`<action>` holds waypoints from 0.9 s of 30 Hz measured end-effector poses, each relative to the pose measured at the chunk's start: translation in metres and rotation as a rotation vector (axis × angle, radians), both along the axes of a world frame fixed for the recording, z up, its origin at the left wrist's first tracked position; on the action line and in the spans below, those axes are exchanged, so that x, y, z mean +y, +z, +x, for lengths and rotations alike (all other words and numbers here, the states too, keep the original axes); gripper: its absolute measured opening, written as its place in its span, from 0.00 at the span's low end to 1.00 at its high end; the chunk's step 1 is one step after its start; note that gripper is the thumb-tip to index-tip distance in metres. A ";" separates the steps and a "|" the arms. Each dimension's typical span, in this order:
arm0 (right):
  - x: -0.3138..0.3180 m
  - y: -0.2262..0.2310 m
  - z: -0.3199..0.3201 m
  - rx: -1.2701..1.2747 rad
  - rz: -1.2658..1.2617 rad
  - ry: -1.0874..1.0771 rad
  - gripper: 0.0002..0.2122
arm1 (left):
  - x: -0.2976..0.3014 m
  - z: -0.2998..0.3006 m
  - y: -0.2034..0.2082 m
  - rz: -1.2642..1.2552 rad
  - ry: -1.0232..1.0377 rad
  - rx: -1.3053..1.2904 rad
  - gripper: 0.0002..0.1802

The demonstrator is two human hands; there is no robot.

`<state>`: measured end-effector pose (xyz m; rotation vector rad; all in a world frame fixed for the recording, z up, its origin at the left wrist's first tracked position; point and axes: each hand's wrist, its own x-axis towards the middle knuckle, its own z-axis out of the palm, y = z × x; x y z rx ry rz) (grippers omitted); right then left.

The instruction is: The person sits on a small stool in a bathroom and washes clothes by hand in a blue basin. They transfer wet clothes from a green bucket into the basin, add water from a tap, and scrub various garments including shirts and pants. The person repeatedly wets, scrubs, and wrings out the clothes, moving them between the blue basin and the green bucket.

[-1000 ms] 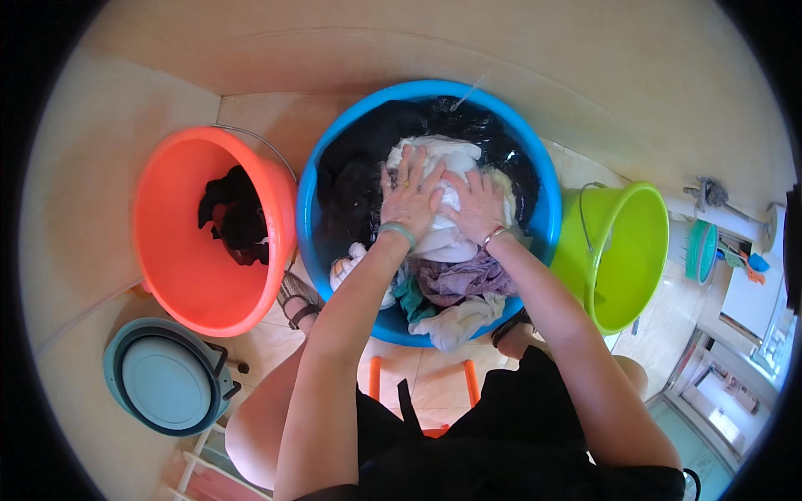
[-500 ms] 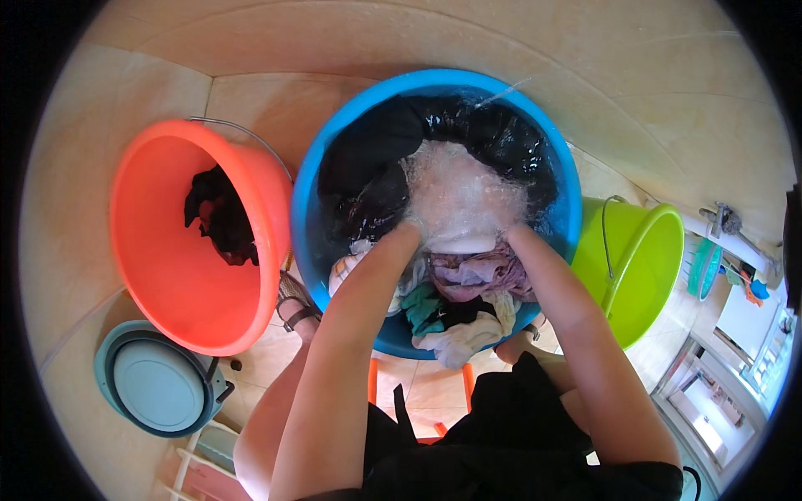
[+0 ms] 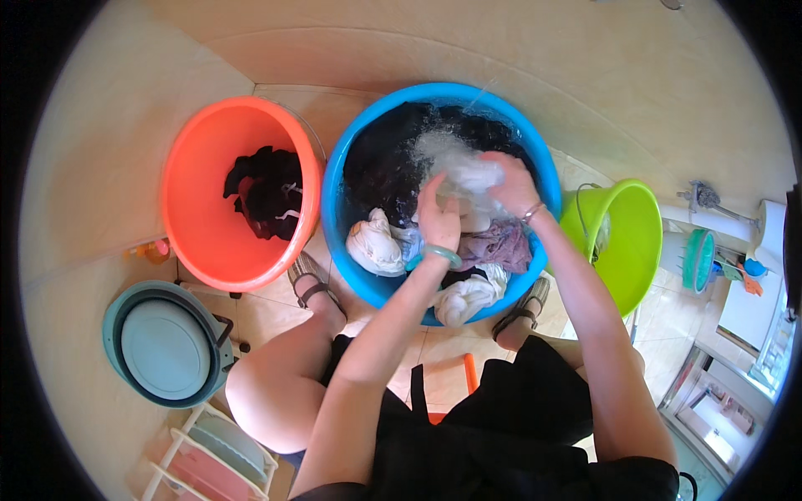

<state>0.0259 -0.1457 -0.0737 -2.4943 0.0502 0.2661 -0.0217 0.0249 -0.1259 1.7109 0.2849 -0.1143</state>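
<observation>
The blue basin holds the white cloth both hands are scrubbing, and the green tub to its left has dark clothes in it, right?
Not quite: the tub left of the blue basin is orange, not green, as the head view shows. Both hands, left and right, do grip the white cloth, and dark clothes lie in that tub.

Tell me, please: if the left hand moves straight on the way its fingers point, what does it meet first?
The left hand points up and away, into the white cloth that both hands grip. Beyond it lie the dark wet clothes in the blue basin; depth is unclear.
</observation>
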 end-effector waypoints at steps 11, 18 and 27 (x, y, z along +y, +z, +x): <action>0.013 0.190 -0.050 -0.332 0.935 -0.233 0.26 | -0.033 -0.035 0.111 -1.144 0.354 0.797 0.64; 0.036 0.224 -0.138 -0.279 0.833 0.062 0.16 | -0.010 -0.026 0.113 -1.596 -0.072 0.508 0.40; 0.024 0.238 -0.172 -0.032 0.902 0.256 0.16 | 0.014 -0.065 0.055 -1.539 -0.118 0.792 0.20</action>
